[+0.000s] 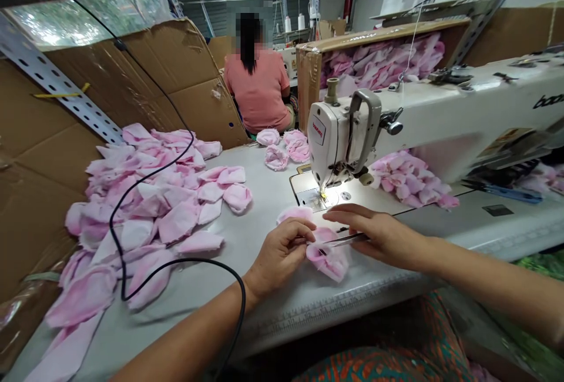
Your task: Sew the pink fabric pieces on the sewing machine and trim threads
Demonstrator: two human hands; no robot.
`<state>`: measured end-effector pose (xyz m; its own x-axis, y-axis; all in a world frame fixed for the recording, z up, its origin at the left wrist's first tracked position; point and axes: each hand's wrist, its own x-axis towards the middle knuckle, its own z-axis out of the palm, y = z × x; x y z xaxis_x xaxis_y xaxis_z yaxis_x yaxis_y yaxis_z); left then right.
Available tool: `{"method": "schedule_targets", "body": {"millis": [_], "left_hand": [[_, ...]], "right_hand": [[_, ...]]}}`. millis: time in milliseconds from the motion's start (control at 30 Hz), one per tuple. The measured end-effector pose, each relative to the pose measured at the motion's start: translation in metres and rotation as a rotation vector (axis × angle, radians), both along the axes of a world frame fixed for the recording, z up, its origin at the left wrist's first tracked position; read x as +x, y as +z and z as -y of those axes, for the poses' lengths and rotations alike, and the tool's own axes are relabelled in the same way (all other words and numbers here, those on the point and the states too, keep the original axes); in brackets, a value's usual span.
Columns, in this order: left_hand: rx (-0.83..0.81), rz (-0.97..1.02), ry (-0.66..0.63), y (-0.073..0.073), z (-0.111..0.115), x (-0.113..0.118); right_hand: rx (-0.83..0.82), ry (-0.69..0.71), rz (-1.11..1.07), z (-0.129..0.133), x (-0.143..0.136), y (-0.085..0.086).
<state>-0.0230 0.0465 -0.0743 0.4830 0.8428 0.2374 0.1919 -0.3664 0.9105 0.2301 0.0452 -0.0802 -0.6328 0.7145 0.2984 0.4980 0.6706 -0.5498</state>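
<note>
My left hand (284, 250) is closed, its thumb and fingers pinching the edge of a small pink fabric piece (330, 261) in front of the sewing machine. My right hand (383, 235) holds slim metal tweezers (346, 240), their tips at the opening of that piece. The exact contact of the tips is hard to make out. Another pink piece (294, 214) lies just behind my left hand. Above both hands stands the sewing machine head (337, 135), its needle area lit over the metal plate (304, 188).
A big heap of pink fabric pieces (145, 194) covers the table's left, crossed by a black cable (115, 211). Finished-looking round pieces (277, 157) lie behind the machine. Blue-handled pliers (506, 191) rest at right. A cardboard box (311, 73) and a seated person (258, 88) are beyond.
</note>
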Motion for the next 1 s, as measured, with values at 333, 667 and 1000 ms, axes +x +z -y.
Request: {"method": "schedule_targets", "body": {"millis": [333, 667, 1000], "left_hand": [[-0.314, 0.163, 0.022, 0.007, 0.003, -0.003], [-0.422, 0.178, 0.071, 0.011, 0.019, 0.009], [-0.248, 0.082, 0.118, 0.005, 0.013, 0.01]], "right_hand": [[-0.247, -0.071, -0.281, -0.005, -0.037, 0.022], [-0.723, -0.218, -0.445, 0.002, -0.041, 0.015], [-0.765, -0.032, -0.264, 0.032, -0.037, 0.029]]}}
